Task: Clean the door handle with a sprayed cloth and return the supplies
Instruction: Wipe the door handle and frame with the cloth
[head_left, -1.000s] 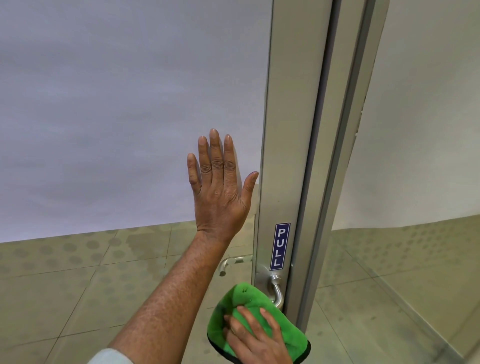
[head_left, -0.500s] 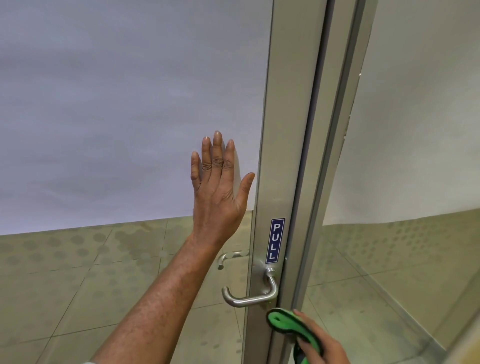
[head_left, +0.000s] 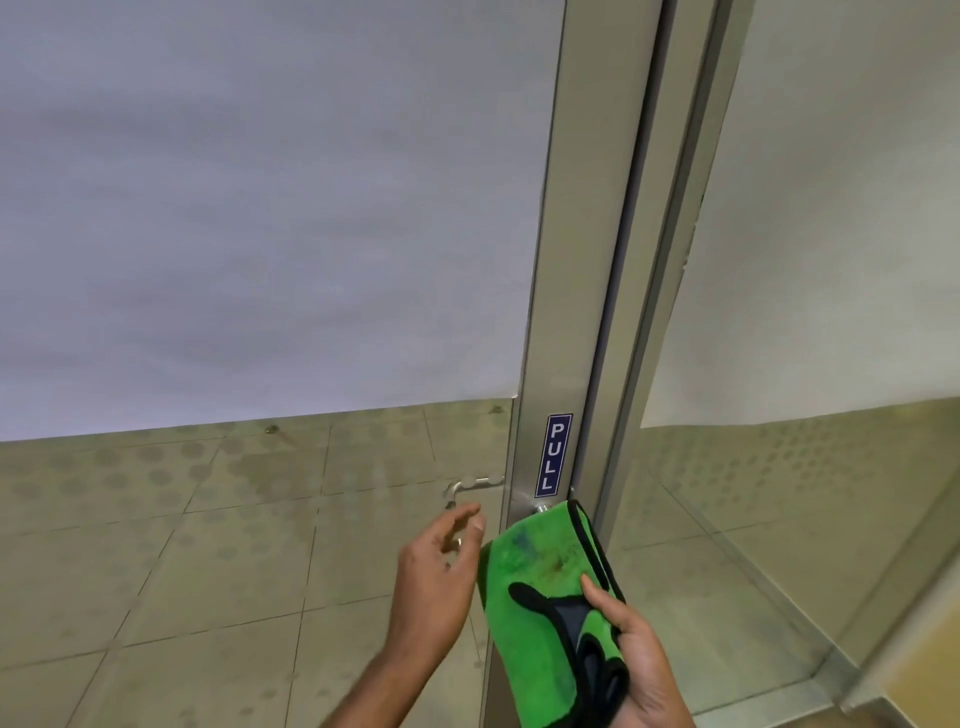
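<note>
A green cloth with a black edge hangs folded in front of the door frame, and my right hand is shut on its lower end. The cloth covers the near door handle; only the handle's round base shows above it. My left hand hovers just left of the cloth, off the glass, fingers loosely curled and holding nothing. The far-side handle shows through the glass. No spray bottle is in view.
The grey metal door frame carries a blue PULL label. Frosted glass fills the door's upper part. A second glass panel stands to the right. Tiled floor shows below.
My left hand has dropped from flat on the glass down beside the handle. My right hand has raised the cloth from below the handle up in front of it.
</note>
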